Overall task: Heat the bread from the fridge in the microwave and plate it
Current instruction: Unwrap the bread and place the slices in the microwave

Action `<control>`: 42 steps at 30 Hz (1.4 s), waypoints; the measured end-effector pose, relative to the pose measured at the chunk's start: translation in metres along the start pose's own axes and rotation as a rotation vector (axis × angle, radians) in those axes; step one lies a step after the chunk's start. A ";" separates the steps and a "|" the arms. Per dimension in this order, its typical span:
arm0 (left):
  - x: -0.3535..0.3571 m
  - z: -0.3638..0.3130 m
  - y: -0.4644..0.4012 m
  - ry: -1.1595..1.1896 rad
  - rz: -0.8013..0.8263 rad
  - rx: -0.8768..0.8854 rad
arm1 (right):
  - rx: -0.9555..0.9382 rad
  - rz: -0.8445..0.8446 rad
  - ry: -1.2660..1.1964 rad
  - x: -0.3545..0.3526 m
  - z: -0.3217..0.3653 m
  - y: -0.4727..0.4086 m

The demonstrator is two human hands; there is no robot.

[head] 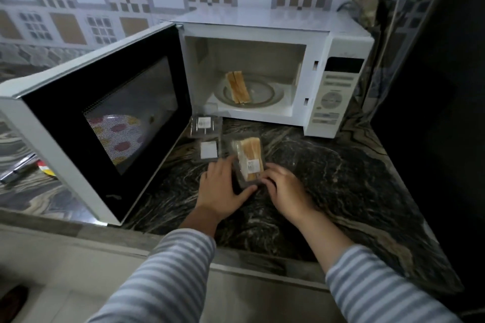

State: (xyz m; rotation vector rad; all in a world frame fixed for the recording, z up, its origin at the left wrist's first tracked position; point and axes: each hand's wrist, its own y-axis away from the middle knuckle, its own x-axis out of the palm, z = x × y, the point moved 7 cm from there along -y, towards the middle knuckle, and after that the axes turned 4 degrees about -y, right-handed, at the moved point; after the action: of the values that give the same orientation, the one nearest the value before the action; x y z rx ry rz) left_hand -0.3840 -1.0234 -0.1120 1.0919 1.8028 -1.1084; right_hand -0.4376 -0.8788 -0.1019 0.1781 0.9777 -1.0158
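A white microwave (338, 42) stands on the dark marble counter (341, 178) with its door (105, 118) swung wide open to the left. Inside, bread slices (237, 86) lie on the glass turntable (273, 93). In front, a clear plastic bread pack (249, 158) with more slices and a white label rests on the counter. My left hand (221, 191) grips the pack's near left side. My right hand (286, 190) grips its near right corner.
Two empty clear plastic packs with white labels (206, 123) (209, 149) lie just left of the held pack, by the door's hinge. A spotted plate (118, 136) shows through the door window. A dark fridge side (446, 86) walls the right.
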 end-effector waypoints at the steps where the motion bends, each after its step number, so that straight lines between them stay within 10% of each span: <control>1: 0.000 0.002 0.002 0.006 -0.005 -0.019 | -0.017 -0.013 0.002 0.002 0.002 -0.001; 20: 0.013 0.007 0.001 0.074 0.126 -0.067 | -0.169 -0.211 -0.155 0.002 0.009 0.004; 24: -0.007 0.001 -0.009 0.248 0.014 -0.015 | 0.087 -0.362 -0.359 -0.009 -0.010 0.005; 42: -0.060 -0.001 -0.075 0.511 -0.060 -0.044 | 0.471 -0.083 0.096 0.020 0.039 -0.062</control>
State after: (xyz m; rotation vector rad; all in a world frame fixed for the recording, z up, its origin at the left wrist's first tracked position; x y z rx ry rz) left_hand -0.4319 -1.0587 -0.0362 1.3926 2.2508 -0.8657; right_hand -0.4588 -0.9473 -0.0761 0.5839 0.8233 -1.3134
